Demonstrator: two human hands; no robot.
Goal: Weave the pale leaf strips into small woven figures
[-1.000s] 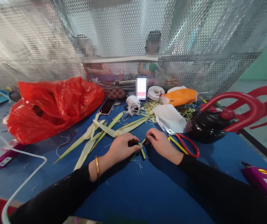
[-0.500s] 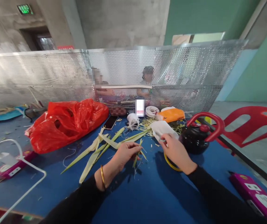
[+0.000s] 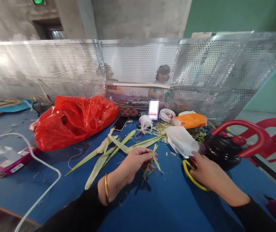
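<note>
My left hand, with a gold bangle at the wrist, pinches a small bundle of green leaf strips with loose thread ends hanging from it. My right hand is closed at the scissors, whose large yellow loop handle has red on it; their blades are not clearly visible. White paper lies just beyond those fingers. Long pale-green leaves spread over the blue table to the left of my left hand. A ball of white thread sits behind them.
A black kettle with a red handle stands close by my right hand. At the left are a red plastic bag, a phone and a power strip with a white cable. A perforated metal screen borders the back; people sit behind it.
My right hand has moved right and down from the white paper to the scissors' yellow handle. My left hand still pinches the leaf strips. The view has shifted left.
</note>
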